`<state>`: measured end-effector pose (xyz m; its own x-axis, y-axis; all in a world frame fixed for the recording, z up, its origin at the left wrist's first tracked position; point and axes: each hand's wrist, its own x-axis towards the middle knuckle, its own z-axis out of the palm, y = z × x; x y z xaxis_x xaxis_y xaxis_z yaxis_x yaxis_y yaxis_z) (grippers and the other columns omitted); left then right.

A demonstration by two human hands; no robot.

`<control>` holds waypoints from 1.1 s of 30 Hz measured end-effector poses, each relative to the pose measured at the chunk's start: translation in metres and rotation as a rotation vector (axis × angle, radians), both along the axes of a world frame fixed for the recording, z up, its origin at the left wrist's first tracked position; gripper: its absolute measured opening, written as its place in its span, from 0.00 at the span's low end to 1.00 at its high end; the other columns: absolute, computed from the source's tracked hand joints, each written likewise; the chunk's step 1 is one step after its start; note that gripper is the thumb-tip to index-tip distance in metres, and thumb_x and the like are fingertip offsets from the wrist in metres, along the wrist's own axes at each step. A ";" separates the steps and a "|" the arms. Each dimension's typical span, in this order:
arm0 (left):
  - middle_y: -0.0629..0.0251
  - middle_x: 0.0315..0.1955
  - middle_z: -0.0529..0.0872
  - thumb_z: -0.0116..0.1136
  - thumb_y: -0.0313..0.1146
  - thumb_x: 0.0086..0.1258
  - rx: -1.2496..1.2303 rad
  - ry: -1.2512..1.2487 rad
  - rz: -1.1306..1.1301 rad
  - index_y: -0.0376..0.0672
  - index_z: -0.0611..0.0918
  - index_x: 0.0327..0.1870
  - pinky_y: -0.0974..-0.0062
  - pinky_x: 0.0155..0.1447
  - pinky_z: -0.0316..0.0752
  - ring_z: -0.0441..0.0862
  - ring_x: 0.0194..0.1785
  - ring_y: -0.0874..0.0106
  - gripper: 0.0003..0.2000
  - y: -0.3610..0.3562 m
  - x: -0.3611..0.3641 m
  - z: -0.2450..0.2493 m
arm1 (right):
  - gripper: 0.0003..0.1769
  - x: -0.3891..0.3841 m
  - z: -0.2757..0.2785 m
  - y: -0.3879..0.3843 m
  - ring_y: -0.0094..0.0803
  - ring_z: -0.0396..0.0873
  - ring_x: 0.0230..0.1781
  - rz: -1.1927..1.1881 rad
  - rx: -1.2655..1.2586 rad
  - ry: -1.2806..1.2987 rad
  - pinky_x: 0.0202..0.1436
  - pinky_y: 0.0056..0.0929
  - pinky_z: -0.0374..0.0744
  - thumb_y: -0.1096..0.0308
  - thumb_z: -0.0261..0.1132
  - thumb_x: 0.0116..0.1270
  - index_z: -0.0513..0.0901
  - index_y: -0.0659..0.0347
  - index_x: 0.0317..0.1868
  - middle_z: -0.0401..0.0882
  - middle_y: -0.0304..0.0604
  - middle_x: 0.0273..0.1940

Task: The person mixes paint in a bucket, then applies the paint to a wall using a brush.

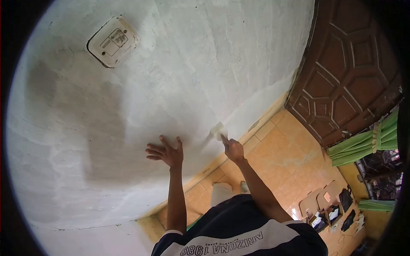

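Note:
My left hand (166, 153) is spread against the whitish-grey wall (171, 85), its fingers apart and nothing in it. To its right, my right hand (234, 150) is closed around a putty knife (219, 129). The pale flat blade lies against the lower part of the wall, and the fingers cover most of the handle. Smeared, patchy strokes in white and grey mark the wall surface around both hands.
A switch plate (113, 41) sits in the wall at upper left. On the right are a brown panelled door (350, 64) and a green curtain (363, 143). Orange floor tiles (282, 149) run along the wall; chairs (314, 202) and dark items stand at lower right.

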<state>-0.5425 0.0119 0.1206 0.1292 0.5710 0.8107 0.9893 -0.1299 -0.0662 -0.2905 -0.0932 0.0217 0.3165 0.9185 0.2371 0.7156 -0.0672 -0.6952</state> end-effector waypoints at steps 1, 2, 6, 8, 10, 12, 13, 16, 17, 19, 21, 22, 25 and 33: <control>0.32 0.77 0.21 0.56 0.65 0.70 0.000 -0.003 0.002 0.55 0.42 0.84 0.20 0.70 0.20 0.13 0.78 0.33 0.51 0.001 0.001 0.000 | 0.30 0.000 -0.005 -0.002 0.48 0.83 0.29 -0.002 0.003 0.000 0.35 0.46 0.82 0.68 0.65 0.69 0.77 0.33 0.70 0.80 0.49 0.27; 0.32 0.77 0.21 0.56 0.65 0.70 0.005 -0.003 0.001 0.55 0.42 0.84 0.20 0.70 0.20 0.13 0.78 0.33 0.51 0.000 0.001 0.000 | 0.28 0.000 -0.001 -0.003 0.48 0.83 0.30 0.005 -0.062 -0.003 0.34 0.46 0.83 0.68 0.65 0.69 0.79 0.35 0.69 0.81 0.50 0.28; 0.33 0.78 0.22 0.57 0.63 0.70 0.013 0.000 -0.003 0.53 0.43 0.84 0.21 0.70 0.19 0.12 0.78 0.34 0.50 0.000 0.001 0.002 | 0.24 -0.005 0.062 0.011 0.48 0.85 0.32 -0.034 -0.002 0.009 0.32 0.47 0.82 0.68 0.66 0.69 0.83 0.40 0.65 0.84 0.52 0.30; 0.33 0.78 0.22 0.58 0.63 0.70 0.011 -0.007 -0.019 0.52 0.44 0.84 0.22 0.70 0.19 0.12 0.78 0.34 0.50 -0.001 0.000 0.001 | 0.25 -0.003 0.110 0.008 0.46 0.84 0.29 -0.045 0.095 0.029 0.31 0.45 0.81 0.69 0.66 0.69 0.82 0.40 0.65 0.83 0.50 0.28; 0.34 0.78 0.22 0.59 0.62 0.69 0.034 -0.008 -0.022 0.52 0.45 0.84 0.21 0.70 0.20 0.13 0.79 0.34 0.50 -0.001 0.002 0.001 | 0.26 0.001 0.159 0.000 0.44 0.83 0.25 -0.054 0.193 0.043 0.29 0.43 0.80 0.71 0.67 0.68 0.82 0.40 0.66 0.81 0.48 0.26; 0.34 0.78 0.22 0.59 0.62 0.69 0.038 -0.004 -0.016 0.53 0.44 0.84 0.21 0.70 0.21 0.13 0.79 0.34 0.51 -0.001 0.002 0.000 | 0.30 0.002 0.194 -0.007 0.40 0.77 0.19 -0.022 0.324 0.116 0.25 0.38 0.77 0.73 0.68 0.67 0.80 0.37 0.68 0.77 0.44 0.23; 0.34 0.78 0.21 0.59 0.63 0.69 0.045 0.003 -0.013 0.53 0.44 0.84 0.21 0.70 0.21 0.13 0.79 0.33 0.51 0.000 0.001 0.000 | 0.30 0.002 0.193 -0.005 0.40 0.77 0.19 -0.021 0.326 0.116 0.25 0.38 0.77 0.73 0.68 0.67 0.80 0.37 0.68 0.77 0.44 0.23; 0.36 0.79 0.21 0.60 0.64 0.67 0.031 -0.020 -0.008 0.56 0.45 0.84 0.19 0.70 0.22 0.13 0.79 0.34 0.51 0.002 -0.001 -0.003 | 0.33 -0.001 0.165 0.008 0.36 0.74 0.18 -0.020 0.401 0.145 0.24 0.34 0.75 0.74 0.69 0.66 0.78 0.35 0.70 0.74 0.42 0.22; 0.36 0.79 0.21 0.60 0.64 0.67 0.039 -0.021 -0.010 0.56 0.45 0.84 0.19 0.70 0.22 0.13 0.79 0.34 0.51 0.001 -0.001 -0.002 | 0.34 -0.001 0.136 0.013 0.37 0.75 0.19 -0.028 0.399 0.142 0.25 0.36 0.76 0.75 0.68 0.66 0.78 0.35 0.71 0.74 0.42 0.22; 0.37 0.79 0.21 0.60 0.63 0.67 0.027 -0.022 -0.005 0.56 0.45 0.84 0.20 0.70 0.21 0.13 0.79 0.35 0.51 0.001 0.000 -0.001 | 0.35 -0.001 0.086 0.015 0.38 0.75 0.20 -0.039 0.406 0.136 0.26 0.37 0.76 0.75 0.68 0.66 0.77 0.35 0.71 0.75 0.43 0.23; 0.37 0.79 0.21 0.60 0.63 0.67 0.037 -0.016 -0.008 0.56 0.45 0.84 0.20 0.70 0.21 0.12 0.79 0.35 0.51 0.001 0.000 0.000 | 0.32 -0.002 0.044 0.005 0.43 0.80 0.24 -0.047 0.246 0.091 0.30 0.43 0.80 0.73 0.67 0.67 0.78 0.36 0.70 0.78 0.46 0.25; 0.37 0.79 0.21 0.60 0.63 0.67 0.042 -0.007 -0.011 0.56 0.45 0.84 0.20 0.70 0.21 0.12 0.79 0.35 0.51 0.001 0.000 0.000 | 0.32 0.000 0.024 0.001 0.43 0.80 0.24 -0.049 0.249 0.091 0.30 0.43 0.80 0.73 0.67 0.67 0.78 0.36 0.70 0.78 0.46 0.25; 0.37 0.79 0.21 0.60 0.63 0.67 0.033 -0.024 -0.021 0.56 0.46 0.84 0.20 0.70 0.21 0.12 0.79 0.35 0.50 0.001 -0.001 -0.002 | 0.25 0.005 0.001 -0.005 0.51 0.81 0.28 -0.020 -0.020 0.030 0.32 0.47 0.79 0.70 0.66 0.70 0.82 0.40 0.66 0.80 0.53 0.26; 0.36 0.79 0.23 0.61 0.63 0.66 0.050 -0.016 -0.010 0.57 0.45 0.84 0.20 0.70 0.22 0.15 0.79 0.34 0.51 0.003 -0.001 -0.003 | 0.24 0.011 0.179 -0.003 0.48 0.81 0.25 -0.013 0.234 0.137 0.32 0.44 0.80 0.71 0.65 0.69 0.83 0.40 0.64 0.81 0.50 0.27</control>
<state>-0.5437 0.0148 0.1172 0.1218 0.5285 0.8402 0.9889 -0.1369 -0.0572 -0.2791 -0.0967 0.2006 0.3716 0.8395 0.3963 0.6136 0.0982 -0.7834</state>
